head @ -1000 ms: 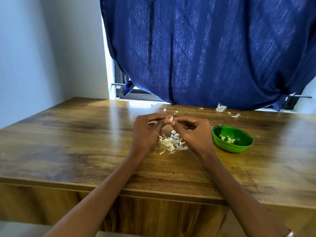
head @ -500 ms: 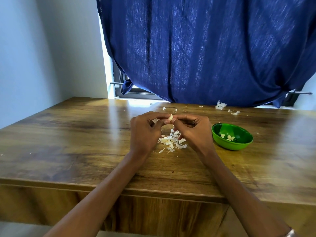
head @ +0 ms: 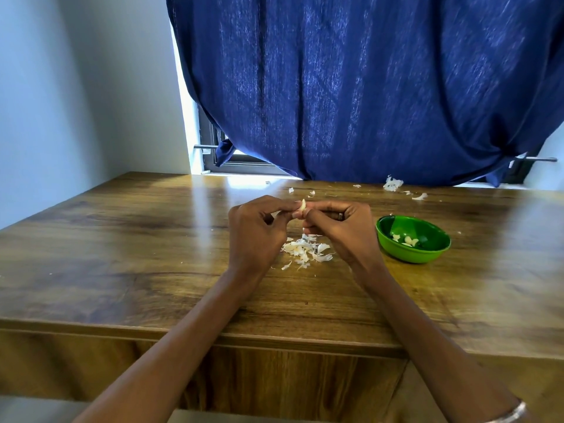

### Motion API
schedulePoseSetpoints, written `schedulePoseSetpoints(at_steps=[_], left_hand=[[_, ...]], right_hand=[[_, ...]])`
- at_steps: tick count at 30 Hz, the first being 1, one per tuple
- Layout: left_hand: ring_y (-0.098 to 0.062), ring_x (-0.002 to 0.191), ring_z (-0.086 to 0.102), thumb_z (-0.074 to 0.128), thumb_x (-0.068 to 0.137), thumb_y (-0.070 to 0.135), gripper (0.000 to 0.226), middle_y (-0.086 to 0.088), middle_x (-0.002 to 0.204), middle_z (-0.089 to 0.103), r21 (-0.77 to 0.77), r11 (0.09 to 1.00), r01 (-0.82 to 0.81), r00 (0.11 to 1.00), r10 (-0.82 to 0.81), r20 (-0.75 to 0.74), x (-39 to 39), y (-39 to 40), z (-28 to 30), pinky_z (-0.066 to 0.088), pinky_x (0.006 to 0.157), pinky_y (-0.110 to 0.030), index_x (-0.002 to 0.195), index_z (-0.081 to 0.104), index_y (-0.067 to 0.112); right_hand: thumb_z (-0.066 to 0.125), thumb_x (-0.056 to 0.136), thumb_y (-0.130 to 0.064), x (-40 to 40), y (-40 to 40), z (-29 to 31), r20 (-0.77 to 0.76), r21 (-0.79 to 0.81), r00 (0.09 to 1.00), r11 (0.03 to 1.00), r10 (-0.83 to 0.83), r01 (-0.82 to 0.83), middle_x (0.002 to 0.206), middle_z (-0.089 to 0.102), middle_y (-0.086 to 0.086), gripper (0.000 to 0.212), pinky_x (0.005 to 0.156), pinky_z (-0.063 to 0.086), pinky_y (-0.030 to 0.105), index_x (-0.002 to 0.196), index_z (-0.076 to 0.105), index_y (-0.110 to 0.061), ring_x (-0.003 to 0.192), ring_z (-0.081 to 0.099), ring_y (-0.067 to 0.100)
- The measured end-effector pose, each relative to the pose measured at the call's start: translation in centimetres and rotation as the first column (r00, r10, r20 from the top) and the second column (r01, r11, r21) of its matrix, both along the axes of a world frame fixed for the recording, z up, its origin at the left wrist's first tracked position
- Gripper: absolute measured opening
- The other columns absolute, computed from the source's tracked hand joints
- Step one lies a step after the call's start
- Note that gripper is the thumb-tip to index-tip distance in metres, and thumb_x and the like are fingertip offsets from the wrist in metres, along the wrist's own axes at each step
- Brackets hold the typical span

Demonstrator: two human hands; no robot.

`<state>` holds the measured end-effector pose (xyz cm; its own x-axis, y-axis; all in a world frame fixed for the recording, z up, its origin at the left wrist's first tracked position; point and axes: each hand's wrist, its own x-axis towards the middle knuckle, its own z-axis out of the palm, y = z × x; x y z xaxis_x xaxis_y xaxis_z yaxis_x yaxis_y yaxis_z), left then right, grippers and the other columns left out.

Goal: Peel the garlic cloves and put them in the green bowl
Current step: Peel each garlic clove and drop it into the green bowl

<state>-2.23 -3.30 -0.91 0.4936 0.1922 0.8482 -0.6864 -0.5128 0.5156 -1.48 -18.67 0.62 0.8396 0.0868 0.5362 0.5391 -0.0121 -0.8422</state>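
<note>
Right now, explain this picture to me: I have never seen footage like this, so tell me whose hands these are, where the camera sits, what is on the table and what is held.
There is no machine here. A person wears a wide-angle camera on the head, looking forward and down, so both bare arms reach in from the bottom edge.

The left hand and right hand meet above the wooden table, and together they pinch one pale garlic clove at the fingertips.

Under the hands lies a pile of papery peels. On the right stands the green bowl, with a few pale pieces in it. More loose peel scraps lie near the blue curtain at the table's far edge.
</note>
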Motion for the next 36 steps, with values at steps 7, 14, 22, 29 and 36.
schedulePoseSetpoints(at_steps=[7, 14, 22, 29, 36], left_hand=[[0.011, 0.062, 0.065, 0.08, 0.081, -0.003, 0.018, 0.004, 0.085, 0.079, -0.042, 0.999, 0.026, 0.999, -0.028, -0.042, 0.04, -0.17, -0.02, 0.046, 0.057, -0.009, 0.091, 0.082, 0.012], [-0.002, 0.052, 0.065, 0.08, 0.081, -0.002, 0.022, 0.008, 0.083, 0.078, -0.08, 0.996, 0.043, 0.998, -0.046, -0.043, -0.24, -0.23, 0.2, 0.052, 0.047, -0.033, 0.09, 0.081, 0.017], [-0.001, 0.054, 0.064, 0.082, 0.079, -0.001, 0.02, 0.007, 0.084, 0.078, -0.046, 0.999, 0.006, 1.0, -0.007, -0.03, -0.11, -0.12, 0.08, 0.049, 0.049, -0.027, 0.09, 0.082, 0.016], [0.005, 0.07, 0.068, 0.08, 0.08, -0.005, 0.019, 0.005, 0.083, 0.078, -0.038, 0.999, 0.009, 1.0, -0.01, -0.011, 0.08, 0.0, -0.05, 0.049, 0.06, -0.013, 0.089, 0.082, 0.012], [0.01, 0.055, 0.059, 0.079, 0.079, -0.008, 0.021, 0.004, 0.078, 0.077, -0.08, 0.995, 0.052, 0.997, -0.056, -0.047, -0.21, -0.27, 0.25, 0.042, 0.055, -0.007, 0.087, 0.081, 0.011]], right_hand=[[0.077, 0.085, -0.009, 0.1, 0.02, -0.04, -0.011, 0.036, 1.0, 0.999, -0.003, 0.003, 0.081, 0.077, 0.01, 0.017, 0.065, 0.06, 0.028, 0.099, 0.077, -0.001, 0.069, 0.074, 0.022], [0.074, 0.086, -0.004, 0.21, 0.14, -0.13, 0.007, 0.045, 1.0, 0.999, -0.019, 0.019, 0.08, 0.077, 0.009, 0.014, 0.064, 0.06, 0.029, 0.1, 0.077, -0.001, 0.069, 0.074, 0.023], [0.07, 0.09, 0.0, 0.14, 0.11, -0.1, 0.093, -0.003, 0.996, 1.0, -0.003, 0.003, 0.081, 0.078, 0.003, 0.012, 0.064, 0.058, 0.024, 0.097, 0.078, -0.006, 0.07, 0.074, 0.018], [0.073, 0.088, -0.004, 0.41, 0.08, -0.3, 0.098, -0.017, 0.994, 0.999, -0.036, 0.038, 0.081, 0.078, 0.005, 0.01, 0.066, 0.063, 0.038, 0.097, 0.079, -0.005, 0.069, 0.074, 0.025], [0.076, 0.086, -0.013, -0.02, 0.14, -0.03, 0.099, -0.011, 0.995, 1.0, -0.019, 0.02, 0.081, 0.078, 0.003, 0.006, 0.066, 0.063, 0.04, 0.09, 0.08, -0.015, 0.069, 0.074, 0.027]])
